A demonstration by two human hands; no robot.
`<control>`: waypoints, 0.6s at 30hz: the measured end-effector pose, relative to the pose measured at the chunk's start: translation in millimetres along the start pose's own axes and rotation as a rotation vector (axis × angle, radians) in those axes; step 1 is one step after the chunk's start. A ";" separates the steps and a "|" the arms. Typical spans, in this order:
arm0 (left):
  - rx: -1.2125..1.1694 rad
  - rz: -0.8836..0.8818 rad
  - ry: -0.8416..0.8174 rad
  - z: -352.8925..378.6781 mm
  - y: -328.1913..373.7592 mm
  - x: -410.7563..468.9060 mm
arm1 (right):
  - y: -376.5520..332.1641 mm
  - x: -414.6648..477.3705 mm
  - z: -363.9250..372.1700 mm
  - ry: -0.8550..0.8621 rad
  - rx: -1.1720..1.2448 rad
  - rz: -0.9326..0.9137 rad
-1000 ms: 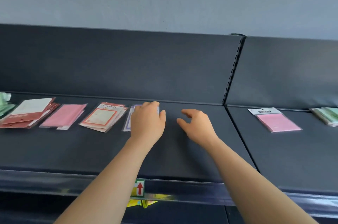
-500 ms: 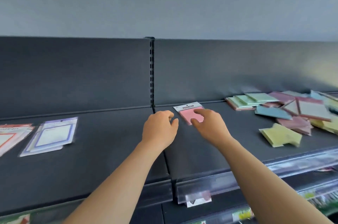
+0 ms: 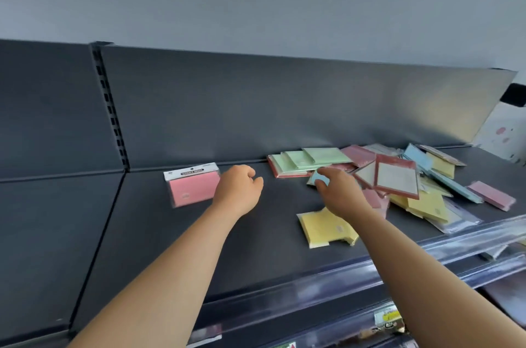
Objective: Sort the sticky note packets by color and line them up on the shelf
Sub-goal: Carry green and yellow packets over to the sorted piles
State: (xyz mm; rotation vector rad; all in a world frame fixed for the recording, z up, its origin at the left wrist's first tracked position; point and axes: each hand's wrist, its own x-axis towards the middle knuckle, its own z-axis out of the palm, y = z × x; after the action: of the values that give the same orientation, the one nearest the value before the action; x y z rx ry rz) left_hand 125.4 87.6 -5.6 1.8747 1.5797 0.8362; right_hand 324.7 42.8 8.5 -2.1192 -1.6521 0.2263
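Left hand [image 3: 238,191] loosely curled, empty, just beside pink packet [image 3: 193,187]. Right hand [image 3: 340,195] at blue packet [image 3: 316,177], thumb on it; cannot tell whether gripped, fingers hidden. Could drag the neighbouring green packets [image 3: 310,160] or tip the leaning red-bordered packet [image 3: 395,175], spilling the heap toward the shelf [image 3: 256,248] edge. Thin, glossy, slippery-looking sleeves, colours jumbled at the far end; yellow packet [image 3: 324,229] lying apart near the front
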 end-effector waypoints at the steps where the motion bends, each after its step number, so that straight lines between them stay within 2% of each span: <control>1: -0.013 -0.009 0.000 5.9 3.8 6.5 | 7.2 8.0 -2.6 -0.013 -0.016 0.003; 8: -0.087 -0.045 -0.036 42.4 15.8 54.0 | 38.9 69.1 -6.7 -0.050 -0.129 -0.009; 12: -0.101 -0.036 -0.115 56.9 14.8 75.6 | 43.8 91.8 -0.7 -0.139 -0.171 0.013; 15: -0.105 -0.043 -0.106 62.8 13.6 86.9 | 43.6 94.2 4.6 -0.165 -0.133 0.010; 18: -0.197 -0.100 -0.074 66.5 12.8 94.7 | 43.2 89.0 12.9 -0.142 -0.039 -0.096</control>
State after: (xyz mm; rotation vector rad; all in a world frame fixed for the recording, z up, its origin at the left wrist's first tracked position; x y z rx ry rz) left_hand 194.9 178.0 -29.2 1.6554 1.4766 0.8359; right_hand 382.0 122.5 -9.4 -2.0882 -1.8484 0.3230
